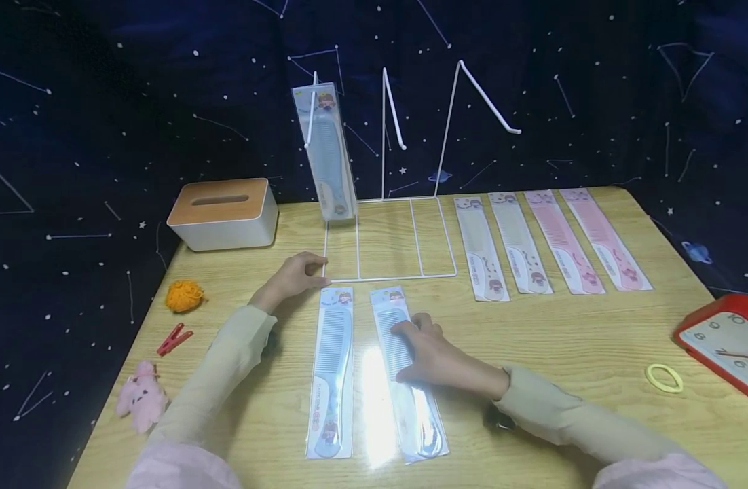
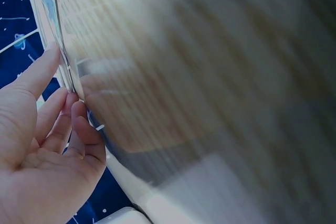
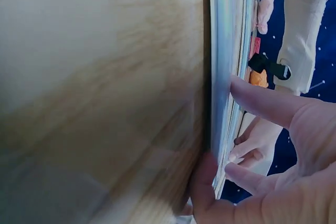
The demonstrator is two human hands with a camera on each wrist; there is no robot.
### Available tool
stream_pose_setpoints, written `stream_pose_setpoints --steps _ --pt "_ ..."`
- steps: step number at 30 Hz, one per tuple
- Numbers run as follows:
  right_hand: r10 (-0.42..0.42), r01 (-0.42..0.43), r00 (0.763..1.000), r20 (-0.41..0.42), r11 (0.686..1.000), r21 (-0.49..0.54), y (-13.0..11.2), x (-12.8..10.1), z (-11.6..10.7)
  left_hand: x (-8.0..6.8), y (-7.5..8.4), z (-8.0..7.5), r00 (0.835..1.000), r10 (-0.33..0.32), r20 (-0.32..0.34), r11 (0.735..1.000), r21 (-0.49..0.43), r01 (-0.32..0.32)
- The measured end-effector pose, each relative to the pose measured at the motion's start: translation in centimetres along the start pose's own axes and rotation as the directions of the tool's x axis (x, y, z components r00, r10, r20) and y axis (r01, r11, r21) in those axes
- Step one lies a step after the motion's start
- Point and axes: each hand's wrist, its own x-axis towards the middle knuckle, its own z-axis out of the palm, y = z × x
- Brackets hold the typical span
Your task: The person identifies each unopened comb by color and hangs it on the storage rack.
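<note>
Glossy plastic sleeve, likely light and slippery: the right hand (image 1: 438,356) lies with fingers nearly flat on a packaged blue comb (image 1: 407,380) near the desk's (image 1: 594,339) front edge; pinching its long edge seems best. The left hand (image 1: 294,275), fingers loosely curled, touches the wire rack's (image 1: 389,275) front-left corner.

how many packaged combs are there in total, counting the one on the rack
7. One blue comb hangs on the wire rack; two blue ones lie in front of it, one free, one under the right hand; two cream and two pink lie at right.
</note>
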Motion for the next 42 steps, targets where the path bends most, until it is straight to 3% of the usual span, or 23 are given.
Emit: stream_pose_setpoints --steps 11,17,22,25,29,32,34,42 --pt "-0.024 0.018 0.999 0.029 0.985 0.169 1.5 -0.1 -0.9 -0.2 0.2 0.0 1.000 0.004 0.018 1.000 -0.021 -0.003" --pt "-0.087 0.071 0.995 0.041 0.953 0.295 2.1 -0.4 -1.8 -0.2 0.3 -0.1 1.000 0.007 0.022 1.000 -0.025 -0.007" --pt "-0.133 0.126 0.991 -0.009 0.910 0.395 1.9 -0.6 -2.6 -0.2 0.3 -0.1 1.000 0.009 0.015 1.000 -0.018 -0.009" --pt "-0.221 0.230 0.973 -0.072 0.861 0.453 1.5 -0.5 -3.6 -0.2 0.2 -0.1 1.000 0.013 0.015 1.000 -0.015 -0.013" --pt "-0.348 0.394 0.919 -0.186 0.783 0.481 -0.1 -0.1 -5.7 -0.3 0.2 -0.2 1.000 0.023 0.009 1.000 -0.015 -0.023" --pt "-0.395 0.458 0.889 -0.233 0.738 0.495 -1.9 0.4 -7.5 -0.4 0.2 -0.2 1.000 0.031 0.003 0.999 -0.009 -0.031" --pt "-0.411 0.481 0.876 -0.251 0.727 0.489 -3.3 0.7 -8.6 -0.5 0.2 -0.3 0.999 0.033 0.003 0.999 -0.007 -0.033" --pt "-0.475 0.556 0.830 -0.293 0.747 0.365 -8.0 2.2 -11.9 -0.5 0.1 -0.1 0.999 0.035 0.005 0.999 -0.009 -0.035"
